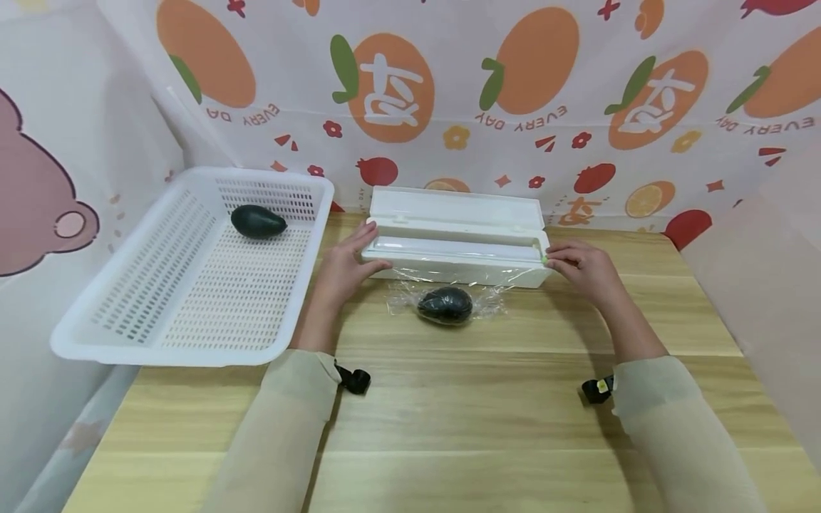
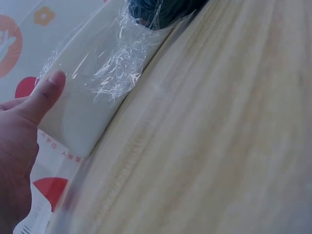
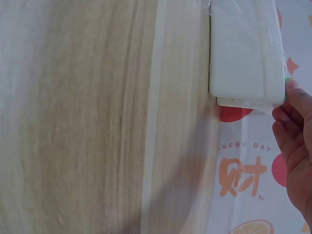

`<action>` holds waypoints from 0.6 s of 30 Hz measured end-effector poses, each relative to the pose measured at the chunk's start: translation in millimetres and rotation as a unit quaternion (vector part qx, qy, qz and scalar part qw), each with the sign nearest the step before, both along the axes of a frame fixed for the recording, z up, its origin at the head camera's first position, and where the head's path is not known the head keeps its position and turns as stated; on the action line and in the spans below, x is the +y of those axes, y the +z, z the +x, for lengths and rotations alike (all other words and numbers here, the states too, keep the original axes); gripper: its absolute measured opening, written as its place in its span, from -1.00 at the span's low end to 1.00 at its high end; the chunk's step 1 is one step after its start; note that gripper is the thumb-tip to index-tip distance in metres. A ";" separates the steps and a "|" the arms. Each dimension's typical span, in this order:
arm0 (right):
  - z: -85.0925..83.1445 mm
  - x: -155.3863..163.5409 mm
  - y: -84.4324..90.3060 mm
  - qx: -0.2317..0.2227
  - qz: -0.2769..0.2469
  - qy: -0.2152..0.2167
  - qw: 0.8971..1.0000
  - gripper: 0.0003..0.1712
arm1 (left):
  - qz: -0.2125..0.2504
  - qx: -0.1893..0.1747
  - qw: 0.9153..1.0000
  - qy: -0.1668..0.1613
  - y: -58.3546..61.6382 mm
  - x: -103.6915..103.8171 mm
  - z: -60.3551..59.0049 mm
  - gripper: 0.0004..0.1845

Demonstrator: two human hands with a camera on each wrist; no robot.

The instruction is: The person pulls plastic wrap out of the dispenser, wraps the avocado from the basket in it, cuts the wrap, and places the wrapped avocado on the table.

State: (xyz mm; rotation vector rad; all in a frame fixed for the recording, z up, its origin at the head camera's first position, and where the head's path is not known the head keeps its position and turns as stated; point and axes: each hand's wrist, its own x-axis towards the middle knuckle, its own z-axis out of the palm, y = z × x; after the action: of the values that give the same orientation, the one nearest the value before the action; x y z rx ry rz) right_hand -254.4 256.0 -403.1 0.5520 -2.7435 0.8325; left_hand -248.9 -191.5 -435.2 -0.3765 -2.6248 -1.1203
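Note:
A white cling film dispenser (image 1: 462,273) lies lengthwise at the back of the table, its lid (image 1: 457,206) raised and a film roll (image 1: 455,248) inside. My left hand (image 1: 343,267) holds its left end, thumb over the front edge. At the right end, my right hand (image 1: 584,265) pinches a small green slider (image 1: 544,260), also visible in the right wrist view beside the fingertips. Clear film (image 2: 114,73) hangs down the dispenser's front to an avocado (image 1: 445,305), which lies wrapped in film on the table just before it.
To the left stands a white plastic basket (image 1: 291,313) with another avocado (image 1: 258,222) in it. Behind the wooden table (image 1: 462,420) hangs a fruit-printed curtain (image 1: 462,92), close to the dispenser's back.

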 end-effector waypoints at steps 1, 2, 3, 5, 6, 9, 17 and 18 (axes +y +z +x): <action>-0.1 -0.3 0.1 0.001 -0.002 0.002 1.000 -0.79 | -0.011 0.003 1.000 -0.002 1.6 -0.5 0.7 -0.15; -0.4 -0.5 0.2 -0.001 -0.004 0.002 1.000 -0.78 | -0.024 0.006 1.000 -0.002 2.7 -0.8 1.5 -0.15; -0.2 -1.1 0.6 -0.005 -0.008 0.001 1.000 -0.77 | -0.034 0.008 0.999 -0.003 3.6 -1.3 2.2 -0.15; 0.3 -1.3 0.8 -0.016 -0.007 -0.008 1.000 -0.76 | -0.045 0.010 0.999 -0.003 3.3 -0.3 3.7 -0.15; 0.7 -1.5 0.8 -0.020 -0.006 -0.012 1.000 -0.75 | -0.044 0.008 0.999 -0.002 3.1 0.1 4.2 -0.15; 3.4 -3.0 1.5 -0.036 -0.008 -0.023 0.999 -0.72 | -0.040 0.004 0.999 -0.002 2.3 1.2 4.7 -0.15; 22.7 -18.9 5.3 -0.026 -0.100 -0.115 0.988 -0.62 | -0.022 0.004 1.000 0.004 0.5 0.6 2.9 -0.14; 26.5 -22.6 6.4 -0.023 -0.111 -0.133 0.985 -0.64 | -0.016 0.001 1.000 0.002 0.4 0.6 2.9 -0.14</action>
State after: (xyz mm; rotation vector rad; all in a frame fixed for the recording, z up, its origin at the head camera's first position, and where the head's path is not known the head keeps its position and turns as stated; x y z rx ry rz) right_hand -227.9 233.4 -396.7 0.1209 -2.6370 1.0710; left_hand -246.0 -190.9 -434.8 -0.3786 -2.6434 -1.0772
